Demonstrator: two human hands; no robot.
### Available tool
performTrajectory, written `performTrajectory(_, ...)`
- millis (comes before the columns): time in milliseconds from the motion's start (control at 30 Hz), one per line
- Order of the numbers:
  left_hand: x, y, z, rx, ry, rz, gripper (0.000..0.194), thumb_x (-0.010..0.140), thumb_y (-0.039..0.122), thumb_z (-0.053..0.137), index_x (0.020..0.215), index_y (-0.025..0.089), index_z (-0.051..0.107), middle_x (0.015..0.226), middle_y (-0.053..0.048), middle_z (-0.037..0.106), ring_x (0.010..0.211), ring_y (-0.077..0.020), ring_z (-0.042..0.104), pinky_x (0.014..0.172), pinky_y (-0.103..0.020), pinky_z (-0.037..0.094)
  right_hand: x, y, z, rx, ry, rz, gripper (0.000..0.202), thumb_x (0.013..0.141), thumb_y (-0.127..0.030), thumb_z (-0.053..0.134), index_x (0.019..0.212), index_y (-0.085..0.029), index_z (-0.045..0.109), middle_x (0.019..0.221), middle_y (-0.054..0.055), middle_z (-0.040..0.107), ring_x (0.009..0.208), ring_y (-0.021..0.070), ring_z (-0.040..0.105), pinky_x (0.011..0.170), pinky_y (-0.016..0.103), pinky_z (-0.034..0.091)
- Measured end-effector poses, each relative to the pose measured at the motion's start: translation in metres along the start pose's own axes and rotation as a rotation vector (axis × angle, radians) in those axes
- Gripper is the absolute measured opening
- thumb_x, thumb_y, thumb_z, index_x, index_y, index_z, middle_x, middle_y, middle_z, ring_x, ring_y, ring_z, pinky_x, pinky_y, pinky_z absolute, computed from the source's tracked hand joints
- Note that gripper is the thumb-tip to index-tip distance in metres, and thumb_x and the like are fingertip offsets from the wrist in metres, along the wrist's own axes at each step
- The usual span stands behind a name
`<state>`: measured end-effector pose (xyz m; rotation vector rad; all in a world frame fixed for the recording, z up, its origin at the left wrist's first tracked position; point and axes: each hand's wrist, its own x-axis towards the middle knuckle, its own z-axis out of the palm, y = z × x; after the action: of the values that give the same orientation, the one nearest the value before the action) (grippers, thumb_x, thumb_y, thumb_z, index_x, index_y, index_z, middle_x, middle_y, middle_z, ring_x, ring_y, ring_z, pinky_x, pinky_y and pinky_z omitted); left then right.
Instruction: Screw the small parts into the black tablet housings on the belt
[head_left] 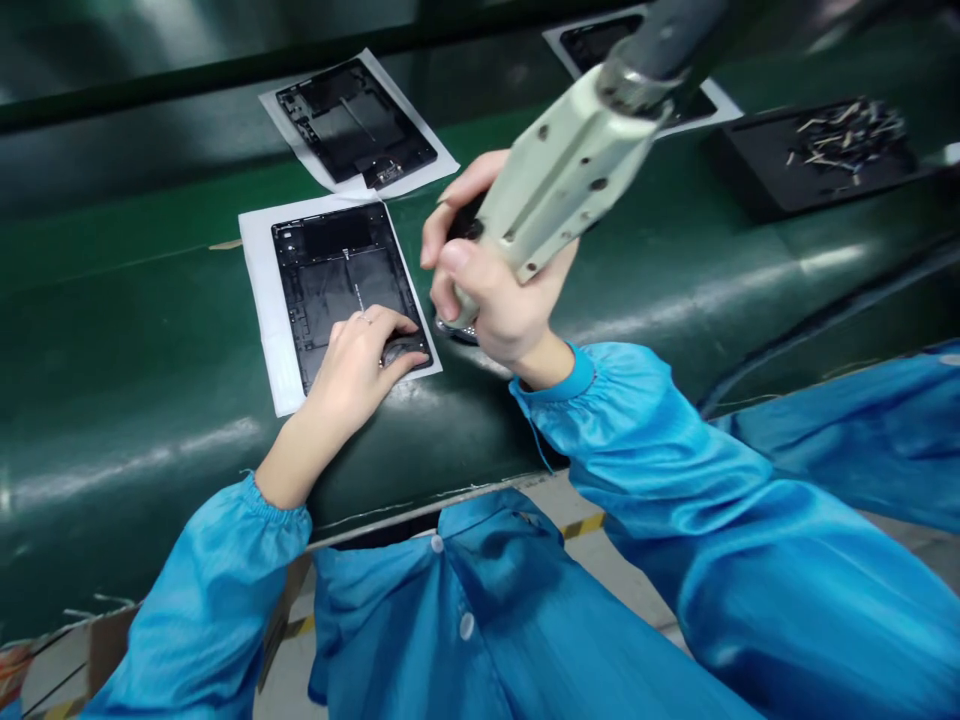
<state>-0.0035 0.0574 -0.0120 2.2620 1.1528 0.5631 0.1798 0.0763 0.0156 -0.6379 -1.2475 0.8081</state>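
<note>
My left hand [360,365] rests on the lower part of a black tablet housing [322,290], which lies on a white sheet [262,300]. Its thumb and forefinger are apart, their tips touching the housing near its lower right corner. Whether a small part sits under the fingers is hidden. Just to the right, my right hand [510,300] is wrapped round the lower end of a pale heat gun [559,175]. The gun tilts up to the right, with a metal collar and a dark barrel at its upper end. It is held above the bench.
Behind lies a second black tablet housing [356,120] on white paper; a third [592,45] is partly hidden by the gun. A black tray [757,170] holds many small metallic pieces at right. A dark cable [810,320] crosses the green bench [150,350]. Another blue sleeve [862,430] shows at right.
</note>
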Motion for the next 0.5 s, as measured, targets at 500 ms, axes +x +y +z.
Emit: performTrajectory(500, -0.013, 0.005, -0.022, 0.199, -0.193, 0.229, 0.041, 0.109, 0.011, 0.050, 0.135, 0.018, 0.081, 0.145, -0.010, 0.078, 0.128, -0.0352, 0.075, 0.109, -0.054, 0.057, -0.015, 0.013, 0.007, 0.006, -0.070, 0.060, 0.035, 0.094, -0.058, 0.081, 0.116, -0.035, 0.066, 0.084, -0.003, 0.065, 0.044, 0.0059, 0.041, 0.041, 0.022, 0.043)
